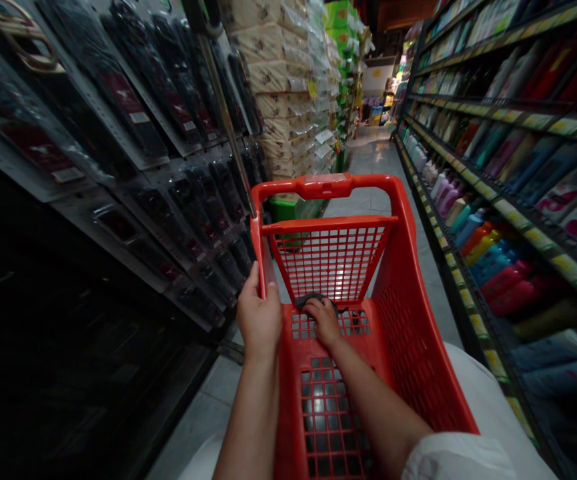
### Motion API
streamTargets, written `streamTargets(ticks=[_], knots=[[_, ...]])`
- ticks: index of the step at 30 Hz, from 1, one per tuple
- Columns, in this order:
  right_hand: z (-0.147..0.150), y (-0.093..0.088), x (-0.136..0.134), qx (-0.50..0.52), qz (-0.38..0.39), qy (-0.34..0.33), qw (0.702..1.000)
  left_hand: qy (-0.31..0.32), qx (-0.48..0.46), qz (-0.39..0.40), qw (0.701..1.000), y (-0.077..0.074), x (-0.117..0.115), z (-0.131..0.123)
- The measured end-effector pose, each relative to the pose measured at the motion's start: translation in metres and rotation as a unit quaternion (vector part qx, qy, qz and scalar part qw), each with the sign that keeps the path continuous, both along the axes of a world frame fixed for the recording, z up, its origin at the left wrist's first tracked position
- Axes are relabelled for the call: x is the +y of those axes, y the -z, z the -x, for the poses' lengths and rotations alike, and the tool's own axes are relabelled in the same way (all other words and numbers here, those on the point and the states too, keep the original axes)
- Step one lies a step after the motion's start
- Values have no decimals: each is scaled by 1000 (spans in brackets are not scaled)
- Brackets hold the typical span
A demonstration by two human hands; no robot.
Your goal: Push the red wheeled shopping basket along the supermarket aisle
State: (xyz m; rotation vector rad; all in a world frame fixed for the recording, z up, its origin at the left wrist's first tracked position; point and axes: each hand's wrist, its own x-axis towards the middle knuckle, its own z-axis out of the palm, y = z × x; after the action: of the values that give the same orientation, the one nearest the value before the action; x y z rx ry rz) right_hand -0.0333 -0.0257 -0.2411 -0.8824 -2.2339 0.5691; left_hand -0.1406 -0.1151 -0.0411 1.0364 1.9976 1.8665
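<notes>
A red plastic shopping cart (403, 267) fills the middle of the head view, its handle bar at the far end. My left hand (259, 313) is closed around the cart's left rim, thumb on the inner side and fingers outside. Inside the cart, my right hand (324, 321) reaches down to the base of the red grid panel (331, 257). Its bent fingers rest on a small dark cloth-like item (309, 299), whose exact nature I cannot make out. A metal pole (228, 127) stands at the cart's left front corner.
Packaged belts (133, 100) hang on a rack at left. Stacked beige packages (283, 87) and green ones stand beyond. Shelves (523, 227) of bottles line the right side, close to the cart. A tiled aisle floor (368, 160) runs ahead.
</notes>
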Motion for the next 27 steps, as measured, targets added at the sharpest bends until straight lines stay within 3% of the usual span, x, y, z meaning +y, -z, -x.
streamTargets(ticks=[3, 6, 11, 14, 16, 20, 27], knots=[[6, -5, -6, 22, 43, 2, 999, -15, -14, 3, 1000, -3, -1, -2], [19, -36, -4, 104, 32, 31, 994, -15, -19, 2, 1000, -6, -2, -3], [32, -122, 10, 224, -158, 93, 957, -9, -30, 4, 1000, -7, -3, -3], [33, -154, 20, 199, -253, 94, 942, -3, -31, 4, 1000, -8, -4, -4], [35, -157, 27, 141, -280, 80, 946, -5, -30, 8, 1000, -9, -5, -4], [38, -138, 33, 16, -291, 71, 954, -11, -25, 19, 999, -11, -5, -5], [40, -113, 37, -17, -329, 104, 938, 3, -29, 4, 1000, -8, -4, -4]])
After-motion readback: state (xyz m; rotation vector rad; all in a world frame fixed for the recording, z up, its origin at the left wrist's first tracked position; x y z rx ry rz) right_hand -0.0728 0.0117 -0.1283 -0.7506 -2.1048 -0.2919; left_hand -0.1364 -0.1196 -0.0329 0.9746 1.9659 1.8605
